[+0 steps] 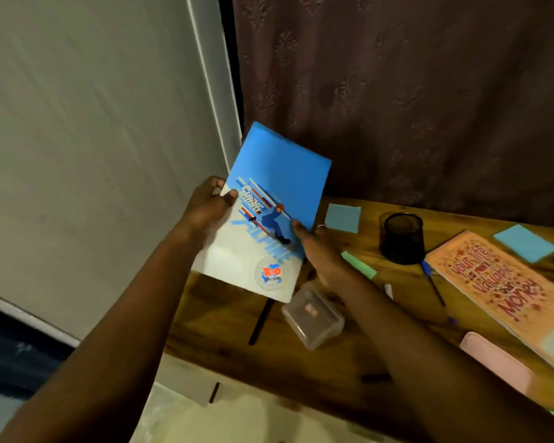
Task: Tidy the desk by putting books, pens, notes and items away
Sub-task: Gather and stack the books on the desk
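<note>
Right now both hands hold the blue exercise book (269,215) up in the air, above the left end of the worktop (224,340); the left hand (210,209) pinches its left edge and the right hand (317,247) grips its right edge. To do this well, keep both grips snug so the thin book stays flat; lift it clear of the clear plastic box (312,314) and the black pen (261,321) below; then lay it neatly where books go, maybe with the orange notebook (499,292).

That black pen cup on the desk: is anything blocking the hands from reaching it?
Both hands, left and right, grip the blue notebook. Nothing visible stands between them and the pen cup.
</note>
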